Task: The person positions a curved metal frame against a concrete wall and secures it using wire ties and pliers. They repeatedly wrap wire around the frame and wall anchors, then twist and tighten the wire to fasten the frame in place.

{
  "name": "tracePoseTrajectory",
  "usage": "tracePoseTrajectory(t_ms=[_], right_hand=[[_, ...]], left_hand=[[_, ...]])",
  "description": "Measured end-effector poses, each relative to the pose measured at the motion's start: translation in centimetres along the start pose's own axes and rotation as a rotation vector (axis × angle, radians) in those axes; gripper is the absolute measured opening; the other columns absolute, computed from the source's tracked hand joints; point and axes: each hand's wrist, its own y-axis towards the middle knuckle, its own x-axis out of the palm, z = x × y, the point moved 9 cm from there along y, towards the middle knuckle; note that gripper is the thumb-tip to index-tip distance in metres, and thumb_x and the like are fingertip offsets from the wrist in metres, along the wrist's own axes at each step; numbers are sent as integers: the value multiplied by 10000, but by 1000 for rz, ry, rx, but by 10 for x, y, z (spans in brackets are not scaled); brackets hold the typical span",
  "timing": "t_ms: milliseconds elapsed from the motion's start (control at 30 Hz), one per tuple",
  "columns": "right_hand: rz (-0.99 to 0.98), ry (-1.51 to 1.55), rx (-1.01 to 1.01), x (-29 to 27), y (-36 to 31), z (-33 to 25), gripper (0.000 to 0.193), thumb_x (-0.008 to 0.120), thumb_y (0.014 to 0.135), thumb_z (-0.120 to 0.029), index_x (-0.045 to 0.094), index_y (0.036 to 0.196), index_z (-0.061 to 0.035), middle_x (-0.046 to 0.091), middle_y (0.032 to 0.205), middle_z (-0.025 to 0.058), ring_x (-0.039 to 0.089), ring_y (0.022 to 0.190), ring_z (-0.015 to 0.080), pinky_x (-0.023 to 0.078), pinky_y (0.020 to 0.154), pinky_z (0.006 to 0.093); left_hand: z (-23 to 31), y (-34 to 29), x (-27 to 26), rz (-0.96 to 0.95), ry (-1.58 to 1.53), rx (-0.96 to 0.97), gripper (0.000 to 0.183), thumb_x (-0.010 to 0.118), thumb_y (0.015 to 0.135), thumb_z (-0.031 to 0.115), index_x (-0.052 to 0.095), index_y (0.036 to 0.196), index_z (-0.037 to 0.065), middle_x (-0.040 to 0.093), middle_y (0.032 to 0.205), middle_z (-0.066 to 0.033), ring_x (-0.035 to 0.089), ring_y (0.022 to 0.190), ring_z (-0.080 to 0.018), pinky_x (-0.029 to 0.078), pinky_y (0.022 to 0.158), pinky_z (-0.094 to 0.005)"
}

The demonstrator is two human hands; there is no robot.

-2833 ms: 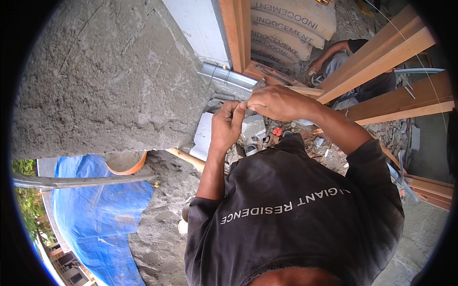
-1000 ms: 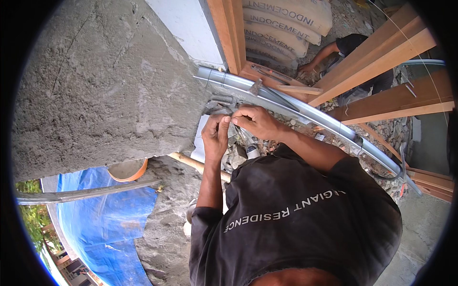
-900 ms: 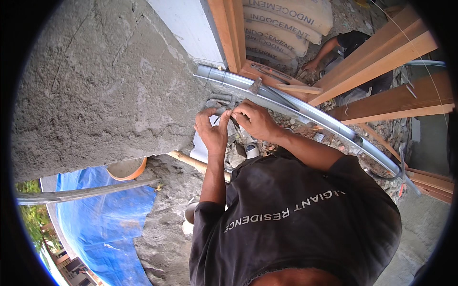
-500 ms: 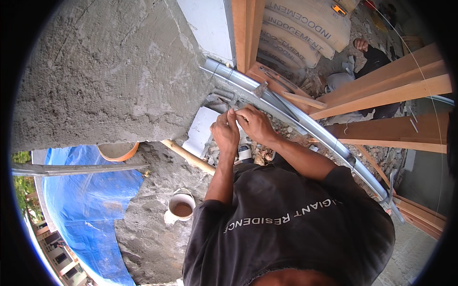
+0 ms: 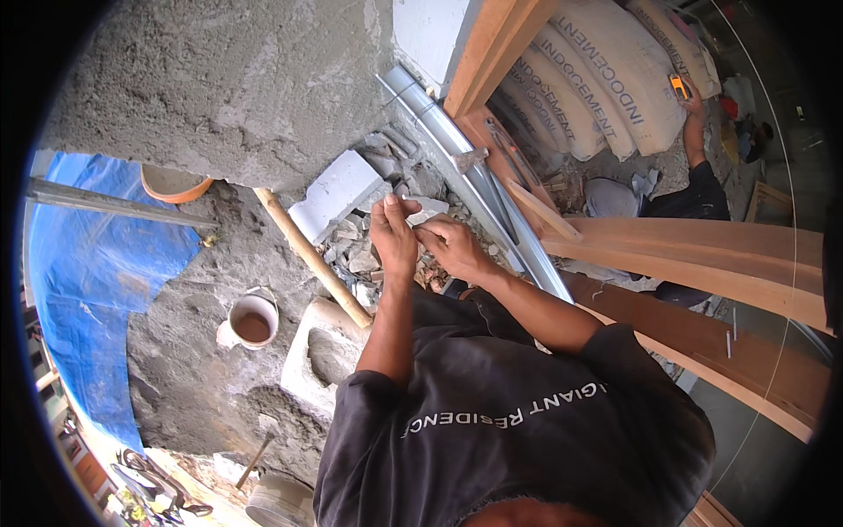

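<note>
My left hand (image 5: 393, 234) is closed, with its thumb pointing up and the fingers curled. Close beside it on the right, my right hand (image 5: 452, 247) has its thumb and fingertips pinched together. Whatever they hold is too small to make out. Both hands hang in front of me over a heap of broken rubble (image 5: 362, 256). Just beyond them lies a pale block (image 5: 338, 195). Shiny metal channels (image 5: 457, 145) run diagonally to the right of the hands, with a hammer-like head (image 5: 470, 160) resting on them.
A wooden pole (image 5: 312, 256) slants left of my forearm, near a hollowed white tub (image 5: 320, 351) and a small bucket (image 5: 253, 321). Blue tarp (image 5: 97, 299) covers the far left. Beyond wooden frames (image 5: 685, 255), a co-worker's hand (image 5: 694, 98) holds an orange tape measure (image 5: 680, 87) by cement bags (image 5: 606, 75).
My hands have moved slightly apart, and the view has turned, bringing the white tub into sight. The co-worker's hand has reached the tape measure on the bags.
</note>
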Motion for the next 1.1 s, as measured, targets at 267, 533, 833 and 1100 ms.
tracePoseTrajectory(t_ms=[267, 533, 833, 1100], right_hand=[[374, -579, 306, -92, -34, 200, 387, 566, 870, -278, 546, 1161, -24, 569, 1107, 215, 519, 1054, 380, 422, 881, 411], [425, -808, 355, -89, -41, 274, 385, 545, 881, -271, 553, 1137, 16, 605, 1049, 252, 581, 971, 398, 439, 854, 446], [464, -934, 256, -76, -26, 252, 332, 530, 895, -249, 571, 1022, 55, 599, 831, 229, 580, 766, 321, 436, 774, 384], [660, -836, 199, -87, -41, 273, 265, 549, 906, -219, 557, 909, 46, 559, 770, 127, 500, 679, 185, 422, 653, 326]], left_hand=[[-137, 92, -33, 48, 271, -30, 424, 413, 977, 340, 562, 846, -34, 506, 559, -34, 465, 499, -113, 380, 494, -280], [-294, 187, 8, -47, 172, 13, 443, 403, 973, 348, 581, 910, -53, 619, 629, -86, 514, 583, -104, 414, 586, -265], [-370, 281, 68, -23, -364, -26, 393, 383, 975, 318, 561, 978, -32, 642, 644, -104, 399, 452, -91, 338, 469, -273], [-360, 305, 123, -90, -721, -144, 381, 392, 973, 314, 532, 1056, -30, 639, 726, -111, 418, 424, -96, 327, 414, -239]])
